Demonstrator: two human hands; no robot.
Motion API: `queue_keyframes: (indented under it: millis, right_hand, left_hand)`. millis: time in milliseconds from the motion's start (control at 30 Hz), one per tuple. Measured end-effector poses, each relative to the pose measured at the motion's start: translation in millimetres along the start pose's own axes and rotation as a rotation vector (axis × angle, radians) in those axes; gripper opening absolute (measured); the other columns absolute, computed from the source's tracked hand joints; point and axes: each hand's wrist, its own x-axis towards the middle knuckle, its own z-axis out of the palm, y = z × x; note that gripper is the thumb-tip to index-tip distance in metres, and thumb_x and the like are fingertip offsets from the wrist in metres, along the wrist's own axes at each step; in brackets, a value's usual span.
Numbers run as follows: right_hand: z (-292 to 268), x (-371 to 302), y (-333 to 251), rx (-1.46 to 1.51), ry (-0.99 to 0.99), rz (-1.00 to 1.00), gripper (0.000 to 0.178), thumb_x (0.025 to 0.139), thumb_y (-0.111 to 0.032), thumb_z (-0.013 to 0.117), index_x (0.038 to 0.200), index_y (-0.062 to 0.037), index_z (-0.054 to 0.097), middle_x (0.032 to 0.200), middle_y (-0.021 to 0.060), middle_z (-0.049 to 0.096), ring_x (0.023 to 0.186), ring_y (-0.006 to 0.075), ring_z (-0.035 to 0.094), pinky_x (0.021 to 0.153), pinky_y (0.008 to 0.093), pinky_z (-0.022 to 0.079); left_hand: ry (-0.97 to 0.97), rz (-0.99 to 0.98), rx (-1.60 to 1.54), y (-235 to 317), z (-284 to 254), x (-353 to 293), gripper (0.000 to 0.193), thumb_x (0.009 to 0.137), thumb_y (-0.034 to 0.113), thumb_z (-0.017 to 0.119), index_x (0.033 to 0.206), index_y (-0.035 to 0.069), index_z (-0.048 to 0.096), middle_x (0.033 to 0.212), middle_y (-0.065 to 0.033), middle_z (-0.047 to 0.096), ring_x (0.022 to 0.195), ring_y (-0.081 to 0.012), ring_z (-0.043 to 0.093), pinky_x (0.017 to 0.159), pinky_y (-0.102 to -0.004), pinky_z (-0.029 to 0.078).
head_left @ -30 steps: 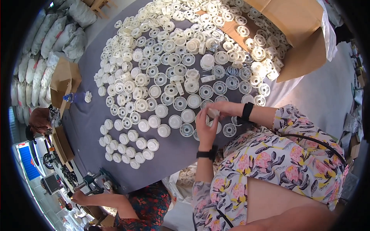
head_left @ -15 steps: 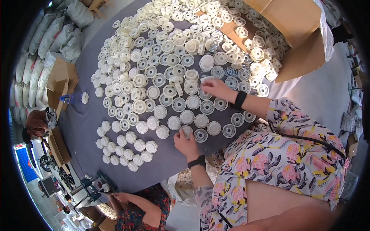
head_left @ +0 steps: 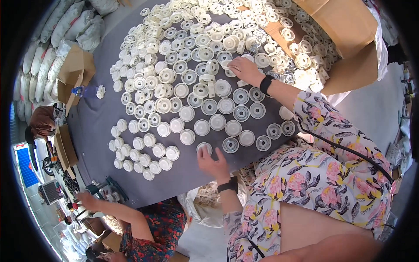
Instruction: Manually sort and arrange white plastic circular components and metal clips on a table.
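Note:
Many round white plastic wheel-like parts lie across the grey table cover. My left hand (head_left: 213, 165) is near the front edge, thumb and fingers apart, its fingertips touching a smooth white cap-like disc (head_left: 204, 149). Farther off, my right hand (head_left: 245, 70) has its fingers closed at the edge of a white round part (head_left: 226, 64), partly hidden by the fingertips. Between my hands lie smooth-faced discs (head_left: 217, 122) and open-faced wheels with dark centre holes (head_left: 241, 113). A group of white discs in small stacks (head_left: 149, 140) is left of my left hand.
An open cardboard box (head_left: 349, 48) with spilling wheels stands at the far right, beside stacked thin metal-like rings (head_left: 279, 76). A co-worker's arm (head_left: 118, 212) and a bench tool (head_left: 109, 190) are at lower left. Sacks (head_left: 48, 56) and cartons (head_left: 74, 72) lie beyond.
My left hand has spread its fingers around the disc, which sits slightly left. My right hand has moved farther away over the wheels. The co-worker's arm has swung outward; the view has shifted.

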Motion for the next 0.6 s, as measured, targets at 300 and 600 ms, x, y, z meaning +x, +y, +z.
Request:
queue_keyframes:
  millis: [300,600]
  right_hand:
    - [9,-164,-100,1.033,-0.756,0.736,0.024,0.085,-0.022,0.059,0.098,-0.0023,0.061,0.076,0.0023,0.061,0.067,0.0088,0.057,0.061,0.0247,0.048]
    - [24,-202,-85,0.817,-0.584,0.579,0.028,0.084,-0.022,0.060,0.104,-0.0019,0.059,0.088,0.0083,0.064,0.076,0.0145,0.061,0.066,0.0280,0.050]
  left_hand:
    - [-0.189,-0.074,-0.592,39,38,-37,0.054,0.077,0.004,0.066,0.127,0.001,0.045,0.117,-0.0139,0.049,0.094,-0.0226,0.052,0.080,-0.0320,0.044]
    - [-0.141,0.045,-0.011,-14,42,-38,0.054,0.066,0.018,0.072,0.115,0.004,0.056,0.097,-0.0147,0.050,0.081,-0.0301,0.054,0.070,-0.0372,0.045]
